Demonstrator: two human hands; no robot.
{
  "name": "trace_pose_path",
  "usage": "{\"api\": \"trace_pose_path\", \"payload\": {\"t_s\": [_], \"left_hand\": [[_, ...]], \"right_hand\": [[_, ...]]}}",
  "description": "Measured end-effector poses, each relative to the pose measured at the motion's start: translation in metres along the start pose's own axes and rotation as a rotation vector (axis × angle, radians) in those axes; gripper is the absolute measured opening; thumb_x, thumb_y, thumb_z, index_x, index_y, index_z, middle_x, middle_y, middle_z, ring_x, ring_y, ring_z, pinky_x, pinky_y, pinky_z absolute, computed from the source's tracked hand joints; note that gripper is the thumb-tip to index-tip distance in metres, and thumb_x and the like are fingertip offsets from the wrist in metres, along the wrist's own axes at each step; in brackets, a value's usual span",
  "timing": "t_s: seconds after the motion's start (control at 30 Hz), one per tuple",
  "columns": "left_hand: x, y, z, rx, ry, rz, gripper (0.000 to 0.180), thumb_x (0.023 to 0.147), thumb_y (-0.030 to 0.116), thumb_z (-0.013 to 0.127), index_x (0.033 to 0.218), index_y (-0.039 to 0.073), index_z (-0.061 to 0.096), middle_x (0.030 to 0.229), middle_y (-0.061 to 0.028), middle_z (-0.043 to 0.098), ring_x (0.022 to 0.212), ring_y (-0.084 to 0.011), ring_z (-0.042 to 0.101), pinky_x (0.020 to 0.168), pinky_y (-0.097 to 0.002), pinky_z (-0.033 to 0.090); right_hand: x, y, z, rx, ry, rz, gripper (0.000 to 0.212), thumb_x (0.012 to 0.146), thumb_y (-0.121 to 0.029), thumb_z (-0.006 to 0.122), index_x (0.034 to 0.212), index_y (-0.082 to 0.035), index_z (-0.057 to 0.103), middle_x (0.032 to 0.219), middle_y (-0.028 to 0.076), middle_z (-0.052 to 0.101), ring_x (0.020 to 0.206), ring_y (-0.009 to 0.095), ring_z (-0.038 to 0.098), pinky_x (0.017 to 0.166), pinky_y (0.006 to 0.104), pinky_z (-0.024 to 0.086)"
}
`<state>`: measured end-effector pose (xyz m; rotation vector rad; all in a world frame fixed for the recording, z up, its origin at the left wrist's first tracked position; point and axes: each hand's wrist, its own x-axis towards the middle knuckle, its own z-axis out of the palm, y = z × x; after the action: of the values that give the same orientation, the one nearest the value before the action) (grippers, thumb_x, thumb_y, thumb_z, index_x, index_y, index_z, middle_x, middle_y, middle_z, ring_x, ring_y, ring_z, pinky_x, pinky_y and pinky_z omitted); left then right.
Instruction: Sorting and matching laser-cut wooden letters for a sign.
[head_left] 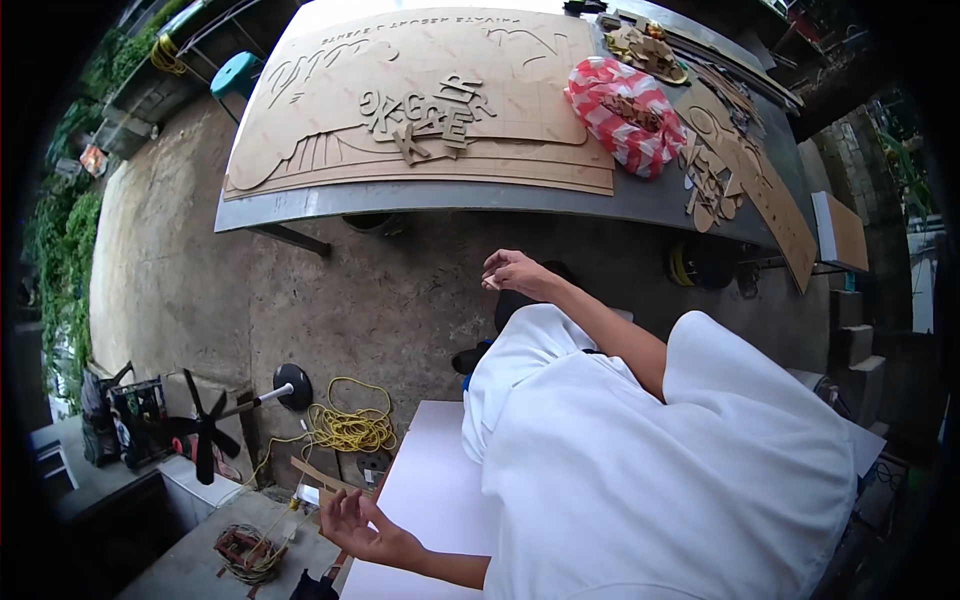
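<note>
My right hand (515,274) hangs over the concrete floor, short of the work table. Its fingers are loosely bent with a gap between them, and I see nothing held. Lower left, my left hand (370,530) is turned partly palm up, its fingers curved and apart, nothing in it. Behind its fingers lie thin brown strips (318,474); whether they touch the hand I cannot tell. Close to this hand is a pale white-pink flat surface (440,490). On the far table, cut-out letters (430,115) lie piled on large brown sheets (300,165).
The grey table (480,198) also bears a red-and-white checked plastic bag (627,115) and cardboard scraps (712,190). A brown strip (785,240) overhangs its right edge. On the floor lie a coiled yellow cord (350,428) and a black-bladed fan (205,425). A teal stool (236,74) stands far left.
</note>
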<state>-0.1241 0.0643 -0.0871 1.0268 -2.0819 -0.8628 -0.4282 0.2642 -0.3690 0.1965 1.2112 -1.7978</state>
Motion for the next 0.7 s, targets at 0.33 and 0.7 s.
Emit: {"api": "trace_pose_path", "payload": {"t_s": [0.33,0.7], "left_hand": [[0.002,0.155,0.268,-0.02,-0.578,0.248,0.027,0.087,0.0,0.059,0.114,0.0,0.055,0.108,-0.0121,0.061,0.09,-0.02,0.063,0.082,-0.0319,0.05],[-0.112,0.195,0.524,0.077,-1.333,0.203,0.029,0.086,0.003,0.064,0.113,0.0,0.055,0.107,-0.0133,0.061,0.084,-0.0227,0.063,0.076,-0.0326,0.05]], "right_hand": [[-0.094,-0.094,-0.239,0.571,0.63,-0.229,0.023,0.093,-0.002,0.053,0.114,0.0,0.046,0.11,0.02,0.062,0.101,0.03,0.065,0.086,0.0454,0.056],[-0.102,-0.186,-0.399,0.907,0.675,-0.449,0.034,0.1,-0.027,0.041,0.114,0.002,0.051,0.115,0.023,0.063,0.106,0.03,0.063,0.091,0.041,0.052]]}}
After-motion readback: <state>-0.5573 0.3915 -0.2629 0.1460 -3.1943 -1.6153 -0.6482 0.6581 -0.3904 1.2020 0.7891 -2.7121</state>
